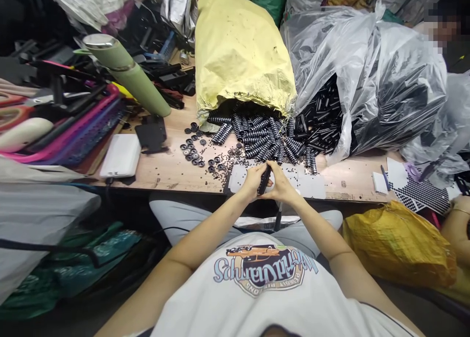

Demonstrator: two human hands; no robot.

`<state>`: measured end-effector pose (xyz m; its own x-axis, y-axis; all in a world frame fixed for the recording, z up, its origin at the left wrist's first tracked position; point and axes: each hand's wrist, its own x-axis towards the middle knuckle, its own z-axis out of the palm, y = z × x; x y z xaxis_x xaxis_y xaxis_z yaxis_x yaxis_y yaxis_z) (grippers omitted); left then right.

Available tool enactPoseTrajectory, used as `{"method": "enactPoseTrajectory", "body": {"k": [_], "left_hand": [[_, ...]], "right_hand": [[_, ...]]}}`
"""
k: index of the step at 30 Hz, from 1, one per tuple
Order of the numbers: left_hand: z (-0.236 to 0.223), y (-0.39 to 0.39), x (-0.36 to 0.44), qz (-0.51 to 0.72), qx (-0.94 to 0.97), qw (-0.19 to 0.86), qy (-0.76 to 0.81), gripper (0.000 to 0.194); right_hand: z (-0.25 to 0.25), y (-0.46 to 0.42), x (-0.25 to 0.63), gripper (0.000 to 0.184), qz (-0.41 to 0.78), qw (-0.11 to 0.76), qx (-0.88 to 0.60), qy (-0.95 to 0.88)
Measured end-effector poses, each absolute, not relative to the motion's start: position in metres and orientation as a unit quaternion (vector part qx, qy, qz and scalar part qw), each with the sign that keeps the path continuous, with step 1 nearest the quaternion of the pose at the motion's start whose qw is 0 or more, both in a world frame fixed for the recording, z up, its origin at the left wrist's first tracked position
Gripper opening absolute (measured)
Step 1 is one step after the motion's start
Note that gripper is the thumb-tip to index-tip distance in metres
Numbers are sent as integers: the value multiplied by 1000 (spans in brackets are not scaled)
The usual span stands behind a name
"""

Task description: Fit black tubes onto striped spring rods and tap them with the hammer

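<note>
Between my two hands is a black elongated part, apparently plastic (263,180), held tilted over the table's front edge. Fingers of my left hand (251,181) close on its left side, while my right hand (282,184) grips it from the right with thumb and fingers. Just beyond my hands lies a heap of black cylinders with rows of pale studs (262,134), spilling from a yellow sack (244,48). Small black round caps (191,151) and many tiny dark pieces (229,161) are scattered to the left of the heap. A pale sheet (310,183) lies under the hands.
A clear plastic bag (370,82) of black parts stands at the back right. To the left are a green flask (128,75), a white power bank (120,156) and a pink basket (69,119) of tools. A person's arm (457,229) shows at the right edge.
</note>
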<state>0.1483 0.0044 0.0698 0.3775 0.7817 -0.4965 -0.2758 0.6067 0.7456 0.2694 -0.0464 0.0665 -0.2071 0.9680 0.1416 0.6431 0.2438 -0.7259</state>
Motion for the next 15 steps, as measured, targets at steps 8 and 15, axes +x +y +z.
{"method": "enactPoseTrajectory", "body": {"k": [8, 15], "left_hand": [[44, 3, 142, 317, 523, 657, 441, 39], [-5, -5, 134, 215, 876, 252, 350, 45]], "right_hand": [[39, -48, 263, 102, 243, 338, -615, -670], [9, -82, 258, 73, 123, 332, -703, -617]]}}
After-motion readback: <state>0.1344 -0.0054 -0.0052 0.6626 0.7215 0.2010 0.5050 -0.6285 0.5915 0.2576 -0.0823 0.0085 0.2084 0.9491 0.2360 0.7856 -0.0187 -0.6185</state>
